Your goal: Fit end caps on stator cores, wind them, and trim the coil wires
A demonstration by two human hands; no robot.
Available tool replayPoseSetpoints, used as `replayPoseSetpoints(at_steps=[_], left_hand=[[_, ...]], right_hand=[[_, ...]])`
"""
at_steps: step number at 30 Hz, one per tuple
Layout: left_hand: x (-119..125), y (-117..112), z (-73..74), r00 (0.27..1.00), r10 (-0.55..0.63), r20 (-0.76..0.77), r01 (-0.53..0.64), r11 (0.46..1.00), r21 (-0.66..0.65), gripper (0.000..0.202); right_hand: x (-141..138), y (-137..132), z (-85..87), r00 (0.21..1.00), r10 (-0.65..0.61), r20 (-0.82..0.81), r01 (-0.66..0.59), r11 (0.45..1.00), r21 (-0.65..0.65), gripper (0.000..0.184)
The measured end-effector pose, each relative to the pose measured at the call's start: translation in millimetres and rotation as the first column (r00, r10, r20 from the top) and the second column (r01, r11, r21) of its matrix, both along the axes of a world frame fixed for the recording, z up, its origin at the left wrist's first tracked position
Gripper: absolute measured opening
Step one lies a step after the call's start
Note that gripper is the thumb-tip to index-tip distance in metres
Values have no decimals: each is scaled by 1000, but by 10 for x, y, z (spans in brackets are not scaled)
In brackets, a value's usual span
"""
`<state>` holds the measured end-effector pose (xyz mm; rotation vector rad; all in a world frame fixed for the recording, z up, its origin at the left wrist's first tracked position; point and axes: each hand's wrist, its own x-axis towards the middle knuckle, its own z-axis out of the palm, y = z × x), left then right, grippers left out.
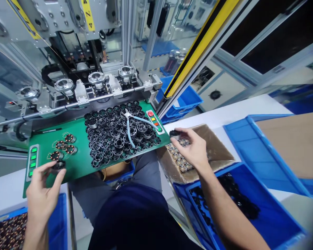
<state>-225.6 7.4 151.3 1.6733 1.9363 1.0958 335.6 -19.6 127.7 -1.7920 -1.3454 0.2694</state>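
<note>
Between thumb and fingers, my left hand [44, 189] grips a black stator core [58, 165] at the left front of the green work surface [77, 139]. Just beyond it stand several copper-wound stators [70, 149] with loose wire ends. My right hand [191, 147] pinches a dark ring-shaped stator core [175, 133] above the near left side of a cardboard box [221, 152], which holds rows of pale ring parts [181, 152]. Many black stator cores [112, 130] are packed together mid-surface, and pliers [128, 121] with light blue handles lie open on top of them.
A winding machine with several metal fixtures [96, 79] spans the back. Button panels [155, 122] sit at both ends of the green surface. At right, a blue bin [276, 215] holds black parts; at lower left, another bin [61, 217] sits beside copper-coloured parts [9, 231].
</note>
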Motion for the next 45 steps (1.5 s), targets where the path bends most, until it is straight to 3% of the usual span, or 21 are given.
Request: replayPoseSetpoints(at_steps=[3, 8, 11, 14, 17, 19, 21, 24, 27, 30, 33, 38, 42, 45], left_hand=[[69, 54, -84, 996, 20, 89, -23, 999, 30, 72], [180, 118, -284, 957, -22, -288, 35, 999, 40, 54], [182, 46, -342, 933, 29, -359, 24, 989, 145, 51], [132, -14, -331, 938, -12, -346, 57, 991, 119, 47], [108, 101, -101, 933, -120, -338, 132, 991, 13, 42], [178, 343, 233, 933, -126, -336, 148, 988, 41, 45], [361, 748, 670, 933, -101, -346, 154, 980, 129, 46], [833, 1618, 1311, 910, -228, -347, 292, 946, 143, 47], [1396, 2588, 1685, 854, -384, -351, 438, 895, 87, 55], [1829, 3363, 1723, 839, -405, -364, 440, 898, 16, 55], [2002, 3810, 1576, 833, -397, -385, 414, 909, -42, 51], [1918, 4058, 1424, 798, -440, -412, 440, 892, -101, 43], [1839, 4128, 1506, 748, -495, -442, 483, 863, -150, 48], [1821, 4145, 1578, 701, -529, -479, 514, 840, -175, 50]], right_hand=[[-17, 17, -84, 1000, -26, 1, 26, 1000, 18, 63], [-80, 68, -379, 999, -30, 28, 30, 1000, -8, 65], [-110, 55, -449, 998, -52, 40, 53, 999, -15, 68], [-93, 74, -370, 999, -33, 42, 34, 999, -21, 69], [-1, 248, -98, 998, 38, 43, -37, 999, -22, 61], [73, 519, 210, 996, 79, 50, -79, 997, 4, 53], [100, 949, 593, 987, 144, 75, -148, 988, 51, 50], [-27, 1857, 1170, 916, 336, 220, -363, 927, 97, 47], [-298, 2848, 1555, 859, 396, 325, -431, 901, 42, 47], [-523, 3616, 1673, 797, 395, 457, -388, 915, -113, 45], [-597, 4059, 1607, 772, 419, 477, -384, 907, -174, 44], [-508, 4377, 1458, 702, 501, 506, -467, 860, -205, 31], [-457, 4505, 1445, 656, 563, 503, -535, 816, -217, 21], [-455, 4565, 1449, 642, 585, 496, -544, 803, -244, 29]])
